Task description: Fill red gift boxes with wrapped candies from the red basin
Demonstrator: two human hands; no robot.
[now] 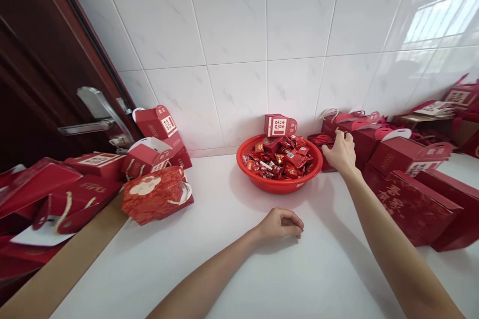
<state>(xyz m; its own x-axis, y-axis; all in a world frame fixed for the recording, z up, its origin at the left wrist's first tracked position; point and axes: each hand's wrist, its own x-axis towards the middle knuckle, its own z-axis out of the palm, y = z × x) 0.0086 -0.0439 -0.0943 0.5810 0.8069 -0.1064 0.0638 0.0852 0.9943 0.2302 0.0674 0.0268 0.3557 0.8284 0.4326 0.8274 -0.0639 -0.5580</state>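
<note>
My left hand (281,224) rests on the white tabletop (239,274), fingers loosely curled in, and nothing shows in it. Above it in the view, a red plastic basket (275,187) holds many red-wrapped candies (286,159), with a small red box (279,125) at its back rim. My right hand (341,152) reaches past the basket's right side, at the small red gift boxes (364,134). Its thumb and fingers are spread. Whether the fingertips touch a box is hard to make out.
Larger red boxes (421,204) stand to the right of my right forearm. On the left are a patterned red gift box (157,194), smaller handled boxes (149,154) and a brown carton edge (71,259) with red boxes. Behind are a tiled wall (235,20) and a door handle (99,119).
</note>
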